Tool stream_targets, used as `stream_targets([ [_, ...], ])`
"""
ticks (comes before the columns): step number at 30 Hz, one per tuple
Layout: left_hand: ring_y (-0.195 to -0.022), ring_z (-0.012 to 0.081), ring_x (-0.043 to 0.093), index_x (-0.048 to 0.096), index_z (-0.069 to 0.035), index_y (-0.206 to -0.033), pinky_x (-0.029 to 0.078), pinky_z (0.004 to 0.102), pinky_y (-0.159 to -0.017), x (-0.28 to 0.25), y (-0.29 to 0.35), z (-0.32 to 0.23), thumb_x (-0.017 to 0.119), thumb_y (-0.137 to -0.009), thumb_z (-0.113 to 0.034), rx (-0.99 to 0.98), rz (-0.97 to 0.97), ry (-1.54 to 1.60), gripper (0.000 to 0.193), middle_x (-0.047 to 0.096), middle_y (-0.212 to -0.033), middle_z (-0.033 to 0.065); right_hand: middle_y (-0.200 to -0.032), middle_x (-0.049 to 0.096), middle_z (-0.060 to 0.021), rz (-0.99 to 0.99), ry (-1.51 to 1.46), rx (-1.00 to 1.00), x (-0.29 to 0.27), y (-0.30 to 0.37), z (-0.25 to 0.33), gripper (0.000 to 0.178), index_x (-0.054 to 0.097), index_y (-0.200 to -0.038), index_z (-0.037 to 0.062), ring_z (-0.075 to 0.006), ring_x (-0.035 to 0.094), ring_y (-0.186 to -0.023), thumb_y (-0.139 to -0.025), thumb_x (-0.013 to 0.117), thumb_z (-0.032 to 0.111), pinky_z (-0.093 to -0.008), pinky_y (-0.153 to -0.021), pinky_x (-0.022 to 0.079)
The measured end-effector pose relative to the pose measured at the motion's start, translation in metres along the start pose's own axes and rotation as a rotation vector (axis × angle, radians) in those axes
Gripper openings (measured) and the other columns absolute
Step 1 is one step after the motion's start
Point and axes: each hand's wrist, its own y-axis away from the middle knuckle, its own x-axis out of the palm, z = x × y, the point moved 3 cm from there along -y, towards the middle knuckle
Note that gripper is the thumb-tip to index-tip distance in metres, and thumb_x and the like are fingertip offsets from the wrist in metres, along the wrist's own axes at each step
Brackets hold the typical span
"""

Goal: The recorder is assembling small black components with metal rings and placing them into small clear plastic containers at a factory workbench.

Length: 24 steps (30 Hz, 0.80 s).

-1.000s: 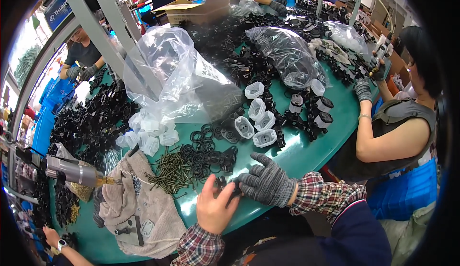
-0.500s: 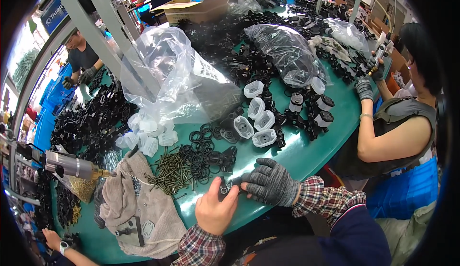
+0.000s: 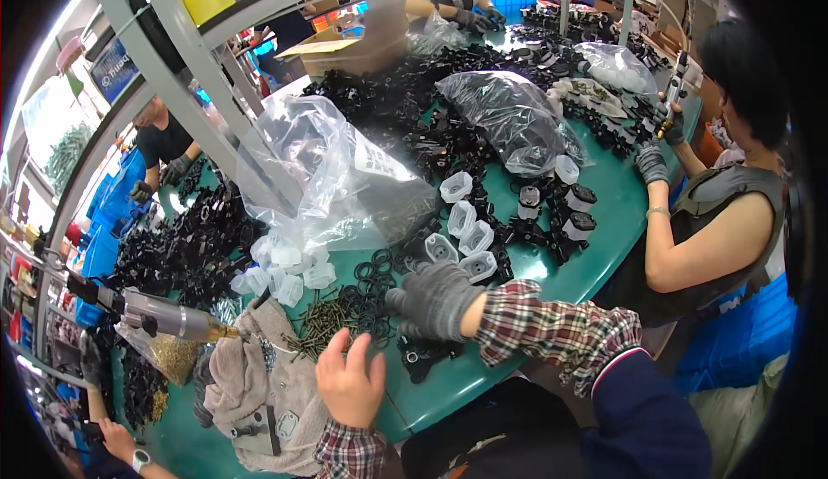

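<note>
My bare left hand point(image 3: 352, 381) hovers at the near table edge, fingers spread and nothing in them, close to a pile of brass-coloured screws point(image 3: 321, 325). My right hand point(image 3: 438, 302), in a grey striped glove, reaches over the table beside a heap of black rubber rings point(image 3: 366, 294). Its fingers bend down and their tips are partly hidden, so I cannot see if anything is between them. Just below the right hand lies a black plastic part point(image 3: 423, 358) on the green tabletop point(image 3: 474, 375). Translucent white cups point(image 3: 477, 237) stand beyond the right hand.
A power screwdriver point(image 3: 172, 317) hangs at the left above a beige cloth point(image 3: 246, 363) with a metal fixture point(image 3: 254, 432). Clear plastic bags point(image 3: 319, 177) and heaps of black parts point(image 3: 185, 237) cover the far side. A co-worker point(image 3: 724, 212) sits at the right; other people work around the table.
My hands have parted. The black part they held together is now on the table. My right hand has moved up and left towards the rings; my left has drawn back and opened. The view has shifted.
</note>
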Motion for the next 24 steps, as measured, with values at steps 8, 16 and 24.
stream_targets([
  [8,-0.093,0.0229,0.05,0.062,-0.014,-0.089,0.036,0.0372,-0.081,0.006,-0.037,0.025,0.069,-0.062,-0.017,0.118,0.191,-0.235,0.028,0.055,-0.098,0.005,-0.094,0.058,-0.0077,-0.016,0.067,-0.068,-0.012,-0.007,0.0,0.035,0.058,-0.099,0.0138,-0.0256,0.055,-0.09,-0.075,0.056,0.039,-0.0424,-0.073,0.043],
  [16,-0.084,0.0233,0.053,0.062,-0.01,-0.08,0.039,0.0358,-0.074,0.011,-0.039,0.042,0.065,-0.067,-0.012,0.075,0.106,-0.072,0.013,0.057,-0.088,0.0035,-0.091,0.057,-0.0096,-0.247,-0.202,-0.235,0.001,-0.004,-0.012,0.03,0.058,-0.098,0.0122,-0.0263,0.057,-0.088,-0.077,0.056,0.033,-0.0413,-0.072,0.045],
  [24,-0.085,0.026,0.054,0.059,-0.007,-0.085,0.04,0.0358,-0.079,0.006,-0.07,0.01,0.062,-0.072,-0.008,-0.022,0.09,0.526,0.013,0.056,-0.093,0.0074,-0.08,0.058,-0.0103,-0.36,-0.702,-0.252,-0.001,-0.008,-0.026,0.021,0.061,-0.088,0.0072,-0.0265,0.058,-0.079,-0.075,0.062,0.024,-0.037,-0.07,0.046],
])
